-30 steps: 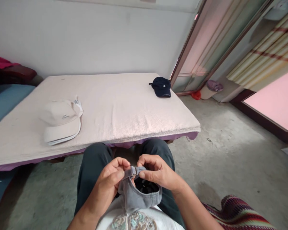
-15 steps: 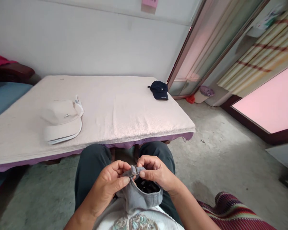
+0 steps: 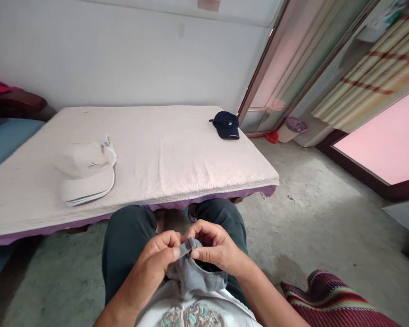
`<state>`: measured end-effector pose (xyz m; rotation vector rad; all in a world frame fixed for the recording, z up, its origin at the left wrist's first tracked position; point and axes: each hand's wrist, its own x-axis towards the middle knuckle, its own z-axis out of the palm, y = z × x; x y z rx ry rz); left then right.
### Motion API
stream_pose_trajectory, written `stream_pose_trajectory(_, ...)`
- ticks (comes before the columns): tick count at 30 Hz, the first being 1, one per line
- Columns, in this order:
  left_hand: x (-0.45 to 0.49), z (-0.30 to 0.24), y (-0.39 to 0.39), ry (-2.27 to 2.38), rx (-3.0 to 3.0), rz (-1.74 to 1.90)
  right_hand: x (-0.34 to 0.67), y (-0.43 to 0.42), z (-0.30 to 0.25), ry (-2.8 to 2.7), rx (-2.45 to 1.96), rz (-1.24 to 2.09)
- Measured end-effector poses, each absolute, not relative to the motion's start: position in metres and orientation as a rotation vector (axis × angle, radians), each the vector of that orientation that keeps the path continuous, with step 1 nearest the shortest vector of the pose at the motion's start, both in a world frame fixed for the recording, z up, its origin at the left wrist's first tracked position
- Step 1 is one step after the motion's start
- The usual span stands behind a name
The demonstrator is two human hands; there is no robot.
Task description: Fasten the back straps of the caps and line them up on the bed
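Observation:
A grey cap (image 3: 204, 278) rests in my lap against the white shirt, its back opening turned up. My left hand (image 3: 160, 254) is closed, pinching the cap's strap (image 3: 184, 248) between thumb and forefinger. On the other side of the small metal buckle, my right hand (image 3: 213, 247) is closed on the strap and the cap's edge. The fingers hide part of the buckle. In front of me, a cream cap (image 3: 85, 170) lies on the left of the covered surface, and a dark navy cap (image 3: 226, 125) lies at its far right corner.
A cream cloth (image 3: 177, 150) covers the low table or bed before my knees. Behind it stands a white wall (image 3: 139, 59). A waste bin (image 3: 291, 129) and a red bag sit on the floor at right. A striped woven cloth (image 3: 327, 299) lies at lower right.
My left hand has shifted its pinch along the strap, which now slants flatter at the buckle. My right fingers have moved slightly left, close over the buckle. The view has shifted a little.

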<state>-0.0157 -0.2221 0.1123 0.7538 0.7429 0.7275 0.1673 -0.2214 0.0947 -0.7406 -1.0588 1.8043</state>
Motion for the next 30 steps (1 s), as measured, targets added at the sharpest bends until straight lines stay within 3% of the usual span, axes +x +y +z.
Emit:
stream_pose_trajectory(7,-0.010,0.116,-0.223,0.695,0.765,0.744,0.170,-0.224,0.092,-0.995,-0.680,1.835)
stream_pose_trajectory(22,-0.021,0.106,-0.223,0.793,0.844,0.705,0.175,-0.220,0.099,-1.418,-0.871,1.654)
stream_pose_trajectory(30,-0.015,0.108,-0.222,0.845,0.568,0.790,0.177,-0.217,0.100,-1.486,-0.931,1.660)
